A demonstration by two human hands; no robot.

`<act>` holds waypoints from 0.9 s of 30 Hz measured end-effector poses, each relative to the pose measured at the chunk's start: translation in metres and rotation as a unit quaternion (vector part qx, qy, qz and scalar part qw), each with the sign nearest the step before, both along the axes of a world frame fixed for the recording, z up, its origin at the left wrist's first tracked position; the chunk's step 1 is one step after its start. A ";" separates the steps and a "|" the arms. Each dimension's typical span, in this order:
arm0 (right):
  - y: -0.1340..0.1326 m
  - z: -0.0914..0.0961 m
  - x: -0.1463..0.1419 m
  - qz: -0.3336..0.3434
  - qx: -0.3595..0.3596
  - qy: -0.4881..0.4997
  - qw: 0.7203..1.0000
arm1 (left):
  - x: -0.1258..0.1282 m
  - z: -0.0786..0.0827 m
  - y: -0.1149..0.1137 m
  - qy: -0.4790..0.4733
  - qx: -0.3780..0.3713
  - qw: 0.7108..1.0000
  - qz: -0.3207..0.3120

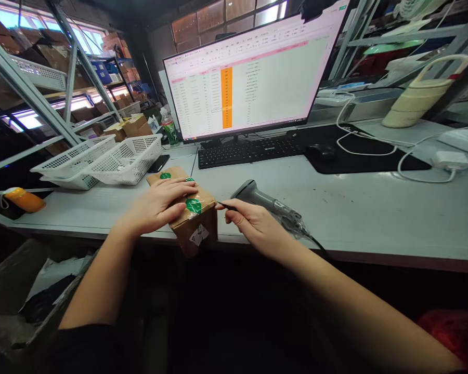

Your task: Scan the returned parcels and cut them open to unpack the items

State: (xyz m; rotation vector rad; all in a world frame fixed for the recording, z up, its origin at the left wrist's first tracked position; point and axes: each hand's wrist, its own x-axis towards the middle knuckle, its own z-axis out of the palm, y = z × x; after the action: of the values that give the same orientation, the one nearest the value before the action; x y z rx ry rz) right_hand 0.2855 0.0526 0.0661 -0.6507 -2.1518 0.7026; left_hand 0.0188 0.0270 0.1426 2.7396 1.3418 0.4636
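Note:
A brown cardboard box [193,231] with clear tape and green leaf prints stands at the desk's front edge, slightly overhanging it. My left hand [159,202] lies across its top, fingers stretched out and thumb apart, pressing on the tape. A torn white label shows on the near side. In my right hand [253,223], a thin black pointed tool [228,206] is pinched between thumb and fingers; its tip meets the box's right top edge. Whether it is a blade I cannot tell. Just behind that hand lies a grey barcode scanner [263,197], its handle wrapped in clear plastic.
White plastic baskets [127,161] and a dark phone [158,163] are on the left, near an orange bottle [24,200]. A keyboard [249,151] sits below a large monitor [253,78]. To the right are a mouse [322,151], white cables and a cream holder [415,98].

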 end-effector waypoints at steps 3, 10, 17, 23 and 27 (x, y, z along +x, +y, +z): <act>-0.005 0.003 0.004 -0.044 0.063 -0.080 0.994 | 0.011 0.009 0.009 0.025 0.008 1.000 0.018; -0.022 0.001 -0.001 -0.066 0.342 -0.063 0.935 | 0.020 0.011 0.021 0.037 -0.021 0.998 -0.040; -0.030 0.008 -0.009 -0.112 0.430 -0.091 0.891 | 0.019 0.007 0.019 0.003 -0.021 0.999 -0.038; -0.034 0.015 -0.012 -0.121 0.420 -0.117 0.892 | 0.015 0.002 0.018 -0.046 0.002 0.998 -0.044; -0.040 0.022 -0.011 -0.129 0.413 -0.164 0.887 | 0.014 0.001 0.018 -0.061 -0.003 0.997 -0.038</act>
State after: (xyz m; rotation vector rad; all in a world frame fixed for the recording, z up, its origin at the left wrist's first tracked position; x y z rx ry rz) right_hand 0.2742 0.0125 0.0881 -0.5770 -2.3194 -0.5082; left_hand 0.0326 0.0451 0.1434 2.6959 1.2058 0.6084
